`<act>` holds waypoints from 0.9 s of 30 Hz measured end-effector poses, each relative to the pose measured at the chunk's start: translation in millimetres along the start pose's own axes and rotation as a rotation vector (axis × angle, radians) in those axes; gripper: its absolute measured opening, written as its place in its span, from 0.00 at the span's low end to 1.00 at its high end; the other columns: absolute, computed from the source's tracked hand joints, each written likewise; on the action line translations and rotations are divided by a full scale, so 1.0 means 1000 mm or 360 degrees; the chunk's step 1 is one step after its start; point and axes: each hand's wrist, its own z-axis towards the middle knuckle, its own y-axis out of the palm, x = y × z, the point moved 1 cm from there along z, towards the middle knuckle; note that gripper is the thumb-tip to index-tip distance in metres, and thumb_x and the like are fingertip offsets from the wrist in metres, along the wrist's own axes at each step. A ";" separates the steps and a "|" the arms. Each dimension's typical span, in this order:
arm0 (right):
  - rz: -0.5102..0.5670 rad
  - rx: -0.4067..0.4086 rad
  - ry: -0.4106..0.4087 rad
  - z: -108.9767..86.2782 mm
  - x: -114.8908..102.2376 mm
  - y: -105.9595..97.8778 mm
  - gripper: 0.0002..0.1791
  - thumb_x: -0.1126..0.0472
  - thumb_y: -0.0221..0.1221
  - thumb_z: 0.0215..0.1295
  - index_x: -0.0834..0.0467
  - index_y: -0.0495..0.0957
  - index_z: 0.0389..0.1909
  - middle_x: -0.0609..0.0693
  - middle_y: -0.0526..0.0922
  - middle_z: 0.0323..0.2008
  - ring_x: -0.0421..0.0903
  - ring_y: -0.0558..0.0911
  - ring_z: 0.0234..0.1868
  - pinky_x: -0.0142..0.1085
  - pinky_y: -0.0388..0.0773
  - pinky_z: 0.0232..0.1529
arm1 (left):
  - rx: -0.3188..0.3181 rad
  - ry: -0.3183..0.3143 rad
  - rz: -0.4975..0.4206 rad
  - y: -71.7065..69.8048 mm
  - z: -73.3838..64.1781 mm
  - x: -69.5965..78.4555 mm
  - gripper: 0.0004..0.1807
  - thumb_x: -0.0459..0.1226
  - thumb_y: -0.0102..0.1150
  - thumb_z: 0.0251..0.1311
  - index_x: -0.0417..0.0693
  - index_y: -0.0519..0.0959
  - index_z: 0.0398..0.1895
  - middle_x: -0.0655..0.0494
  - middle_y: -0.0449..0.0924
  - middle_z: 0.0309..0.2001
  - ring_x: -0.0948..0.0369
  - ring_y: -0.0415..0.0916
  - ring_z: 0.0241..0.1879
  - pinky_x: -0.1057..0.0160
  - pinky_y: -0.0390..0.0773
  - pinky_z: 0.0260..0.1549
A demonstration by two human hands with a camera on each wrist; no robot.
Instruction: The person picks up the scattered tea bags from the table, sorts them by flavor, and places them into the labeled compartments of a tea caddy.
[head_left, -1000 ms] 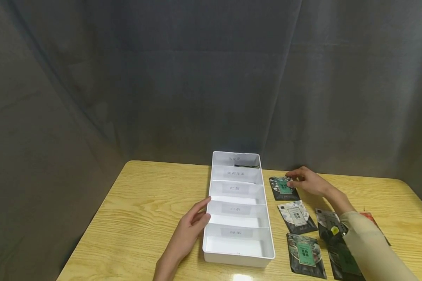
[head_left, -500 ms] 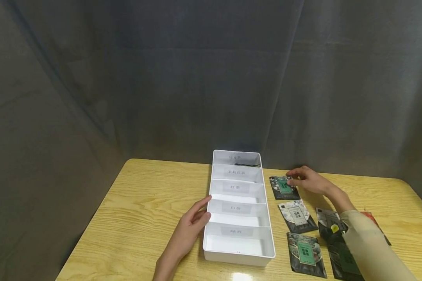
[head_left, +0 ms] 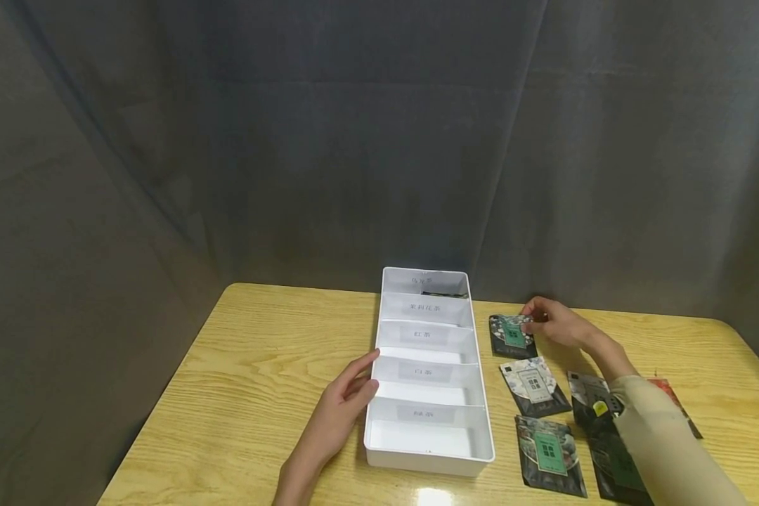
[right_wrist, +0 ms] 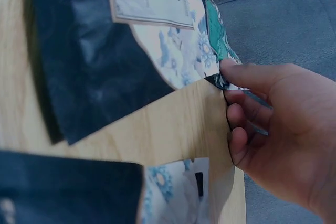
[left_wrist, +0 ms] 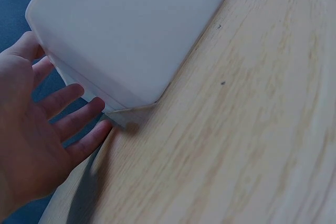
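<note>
A white divided box [head_left: 429,464] with labelled compartments stands mid-table. My left hand [head_left: 332,418] rests against its left wall, fingers loosely extended; in the left wrist view the left hand [left_wrist: 44,124] has fingertips along the box's edge [left_wrist: 131,35]. To the box's right, my right hand [head_left: 559,325] pinches the right edge of a dark tea pouch with a green label [head_left: 512,336]. The right wrist view shows the thumb of the right hand [right_wrist: 283,114] on that pouch's edge [right_wrist: 215,27], other fingers curled below.
Nearer me lie a white-labelled tea pouch [head_left: 534,386] and a green-labelled one [head_left: 550,455]. More pouches [head_left: 616,460] lie partly under the right forearm, with a red pouch [head_left: 677,400] beyond. A dark packet [head_left: 444,294] sits in the box's farthest compartment. A grey curtain [head_left: 354,176] hangs behind.
The far green-labelled tea pouch has shifted slightly right, with the right hand's fingers closing on its edge. My left hand stays against the box.
</note>
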 end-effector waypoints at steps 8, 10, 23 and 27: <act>-0.0026 0.0192 -0.0084 -0.002 0.000 -0.001 0.04 0.66 0.58 0.70 0.62 0.76 0.43 0.56 0.80 0.36 0.45 0.75 0.32 0.32 0.72 0.30 | -0.0002 -0.0011 -0.0010 0.000 0.001 -0.002 0.26 0.45 0.52 0.74 0.67 0.66 0.73 0.48 0.67 0.71 0.51 0.72 0.64 0.49 0.74 0.63; -0.0040 0.0266 -0.0081 -0.003 -0.003 -0.003 0.03 0.65 0.57 0.71 0.60 0.77 0.42 0.56 0.81 0.36 0.45 0.75 0.29 0.33 0.73 0.26 | -0.0003 -0.0016 -0.0013 0.000 0.001 -0.002 0.26 0.45 0.52 0.74 0.66 0.66 0.73 0.48 0.67 0.71 0.51 0.72 0.64 0.49 0.75 0.63; -0.0022 0.0550 -0.0182 -0.007 -0.029 -0.015 0.06 0.61 0.57 0.73 0.59 0.80 0.43 0.54 0.83 0.29 0.48 0.82 0.26 0.41 0.83 0.26 | 0.0005 0.0010 0.0001 0.000 0.003 -0.004 0.25 0.44 0.51 0.74 0.63 0.66 0.73 0.46 0.69 0.69 0.49 0.73 0.64 0.50 0.76 0.62; -0.0009 0.0635 -0.0255 -0.010 -0.039 -0.018 0.06 0.60 0.57 0.73 0.58 0.80 0.42 0.54 0.83 0.28 0.47 0.82 0.25 0.36 0.81 0.25 | 0.0002 0.0001 -0.0013 0.000 0.002 -0.004 0.25 0.44 0.52 0.74 0.64 0.66 0.73 0.47 0.68 0.70 0.50 0.72 0.64 0.50 0.75 0.62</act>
